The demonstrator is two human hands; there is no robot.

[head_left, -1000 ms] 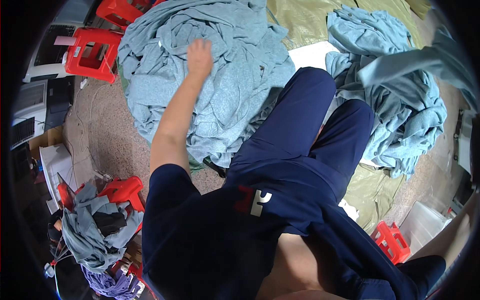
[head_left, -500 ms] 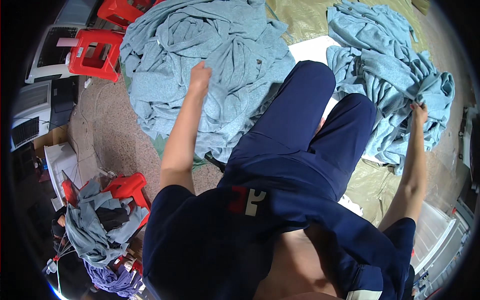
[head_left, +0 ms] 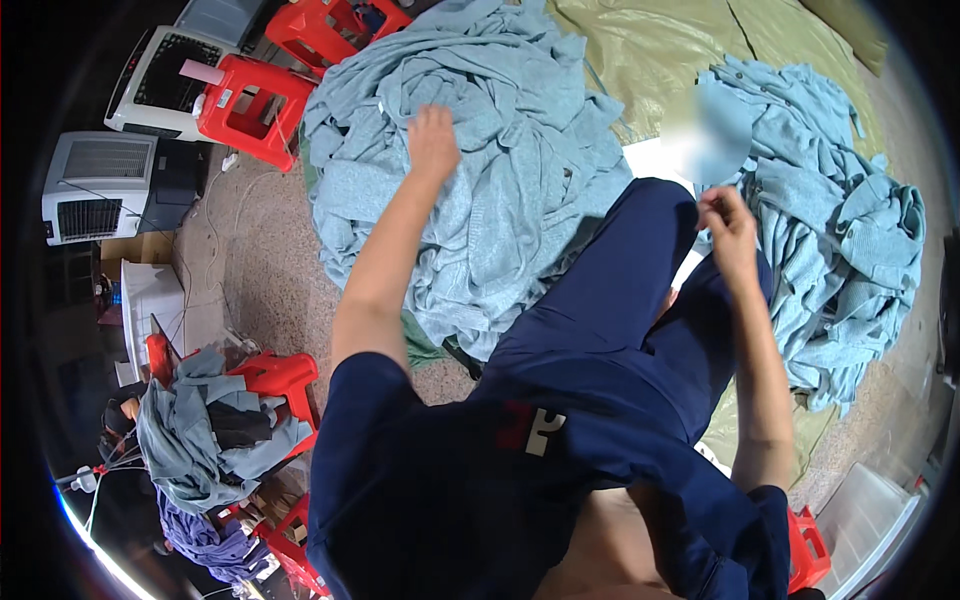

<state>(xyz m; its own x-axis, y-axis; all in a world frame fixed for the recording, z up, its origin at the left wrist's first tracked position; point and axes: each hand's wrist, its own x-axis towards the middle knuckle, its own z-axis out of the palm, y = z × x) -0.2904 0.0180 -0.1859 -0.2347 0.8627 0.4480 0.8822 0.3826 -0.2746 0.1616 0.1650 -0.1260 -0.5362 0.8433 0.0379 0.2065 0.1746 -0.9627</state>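
Observation:
A large heap of pale blue-grey knit garments (head_left: 500, 190) lies ahead on the left. My left hand (head_left: 433, 143) is on top of it, fingers stretched out over the cloth. On the right is a looser pile of similar buttoned cardigans (head_left: 810, 210). Between that pile and my knees is my right hand (head_left: 730, 225), raised with its fingers curled toward the thumb. Whether anything small sits in those fingers cannot be made out. A white sheet (head_left: 645, 157) shows partly between the two piles, with a blurred patch beside it.
Red plastic stools (head_left: 258, 110) stand at the far left near white cooler-like machines (head_left: 100, 185). At lower left, more grey garments (head_left: 200, 430) hang over another red stool (head_left: 283, 378). An olive tarp (head_left: 650, 45) covers floor at the back. A clear plastic bin (head_left: 865, 525) stands lower right.
My right hand has let go of a cardigan on the right pile and come inward beside my knees. My left hand has flattened onto the heap. The view has shifted slightly.

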